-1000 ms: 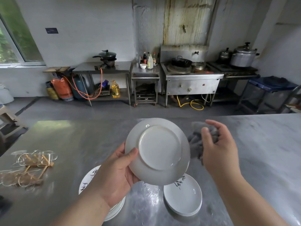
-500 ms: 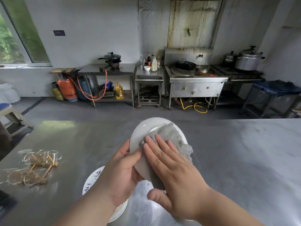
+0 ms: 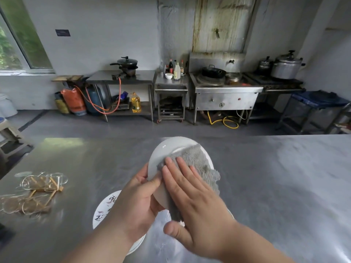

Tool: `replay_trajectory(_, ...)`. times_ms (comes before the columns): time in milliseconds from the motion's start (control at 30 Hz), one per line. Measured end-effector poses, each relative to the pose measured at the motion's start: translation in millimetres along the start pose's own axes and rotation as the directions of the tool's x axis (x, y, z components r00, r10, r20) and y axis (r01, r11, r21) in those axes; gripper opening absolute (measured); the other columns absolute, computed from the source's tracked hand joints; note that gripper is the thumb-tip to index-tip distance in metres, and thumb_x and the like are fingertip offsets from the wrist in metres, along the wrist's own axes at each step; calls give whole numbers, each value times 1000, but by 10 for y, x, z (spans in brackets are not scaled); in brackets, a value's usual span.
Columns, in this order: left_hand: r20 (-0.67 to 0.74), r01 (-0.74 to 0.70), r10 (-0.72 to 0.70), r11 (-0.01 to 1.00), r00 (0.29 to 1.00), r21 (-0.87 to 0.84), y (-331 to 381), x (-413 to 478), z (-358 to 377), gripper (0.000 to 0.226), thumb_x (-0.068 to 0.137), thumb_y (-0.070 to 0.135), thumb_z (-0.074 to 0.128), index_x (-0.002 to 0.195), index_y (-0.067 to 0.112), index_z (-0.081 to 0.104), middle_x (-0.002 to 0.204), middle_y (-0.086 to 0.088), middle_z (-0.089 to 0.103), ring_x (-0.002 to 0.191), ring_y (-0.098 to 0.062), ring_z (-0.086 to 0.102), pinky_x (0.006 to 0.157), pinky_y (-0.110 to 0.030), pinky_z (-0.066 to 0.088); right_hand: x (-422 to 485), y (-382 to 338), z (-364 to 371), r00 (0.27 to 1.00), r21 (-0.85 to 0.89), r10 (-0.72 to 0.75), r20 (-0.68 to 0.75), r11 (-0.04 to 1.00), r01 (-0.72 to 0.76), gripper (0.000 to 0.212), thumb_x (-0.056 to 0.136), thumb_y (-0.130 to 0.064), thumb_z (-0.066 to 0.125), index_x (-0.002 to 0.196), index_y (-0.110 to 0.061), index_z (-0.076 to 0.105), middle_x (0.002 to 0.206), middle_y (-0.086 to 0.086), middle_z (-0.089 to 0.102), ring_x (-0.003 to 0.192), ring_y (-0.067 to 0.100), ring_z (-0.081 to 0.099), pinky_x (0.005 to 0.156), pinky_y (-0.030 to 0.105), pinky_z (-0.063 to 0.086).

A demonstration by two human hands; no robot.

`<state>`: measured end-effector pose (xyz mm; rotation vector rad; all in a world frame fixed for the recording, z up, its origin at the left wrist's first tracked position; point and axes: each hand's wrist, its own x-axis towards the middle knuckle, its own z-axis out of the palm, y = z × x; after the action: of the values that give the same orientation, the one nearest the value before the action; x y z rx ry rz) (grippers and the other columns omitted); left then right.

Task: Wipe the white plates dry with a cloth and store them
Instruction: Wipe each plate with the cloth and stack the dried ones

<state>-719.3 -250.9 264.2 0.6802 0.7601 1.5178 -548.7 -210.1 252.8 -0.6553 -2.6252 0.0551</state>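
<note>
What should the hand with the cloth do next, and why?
Probably slide the right hand and grey cloth up across the white plate: the cloth covers only part of it, the upper rim shows bare, and the left hand grips the plate's edge.

My left hand (image 3: 136, 202) grips the plate (image 3: 167, 149) at its edge, thumb across the near face, fingers curled behind. My right hand (image 3: 193, 205), just right of it, lies flat, fingers straight and together, pressing the cloth (image 3: 197, 162); thumb splayed toward me.
</note>
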Motion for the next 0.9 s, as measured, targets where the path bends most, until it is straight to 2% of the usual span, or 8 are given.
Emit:
replay_trajectory(100,37,-7,6,999,999,37,16,-6,6,48,90,22,68,138,23,66,137,-16,68,118,-31,71,83,-40,63,165,190,-184,999,-9,11,-34,1000,-11,94,99,-74,9,165,-8,10,175,6,2,162,27,-2,130,51,13)
replay_trajectory(300,10,-64,64,998,998,-13,115,28,41,43,91,18,64,133,14,69,135,-22,68,118,-35,71,80,-42,62,109,289,-240,983,4,168,-78,986,-168,98,98,-75,8,164,-4,5,174,13,-3,161,31,-8,129,55,12)
replay_trajectory(467,11,6,-6,999,1000,-32,38,23,39,39,91,17,66,128,13,72,134,-23,69,115,-33,72,79,-43,62,-78,7,-55,999,-10,35,-32,999,-36,99,98,-77,7,165,-4,12,176,9,2,162,32,2,127,50,18)
replay_trajectory(567,81,93,-95,995,992,17,18,9,45,45,90,22,77,134,18,69,134,-18,70,117,-28,72,84,-40,62,127,92,-212,998,6,-44,-37,999,44,98,97,-75,6,164,-6,19,175,7,11,162,30,4,130,50,16)
replay_trajectory(667,116,122,-131,989,985,84,68,2,62,52,83,28,85,131,16,70,120,-15,74,102,-25,75,73,-37,61,383,272,-414,995,-22,-97,-19,995,96,96,97,-75,8,162,-9,34,170,5,29,161,27,14,128,49,19)
replay_trajectory(733,125,94,-107,990,986,106,93,13,64,47,86,26,82,129,11,70,114,-19,75,95,-28,75,69,-37,60,486,374,-480,994,-35,-96,-42,995,95,93,98,-74,12,159,-9,40,166,5,38,158,27,24,126,47,24)
replay_trajectory(833,109,58,-68,994,992,94,75,27,52,40,93,19,70,131,8,70,125,-26,71,105,-34,74,73,-39,61,499,497,-475,993,-3,23,-119,1000,-24,95,98,-75,10,159,-8,38,166,4,37,157,26,28,125,45,26)
replay_trajectory(900,94,42,-48,997,994,58,63,22,38,43,90,19,68,133,10,69,131,-26,69,112,-35,73,76,-41,61,396,521,-401,973,108,172,-153,982,-157,98,97,-78,8,162,-8,31,169,2,30,158,21,22,126,45,25)
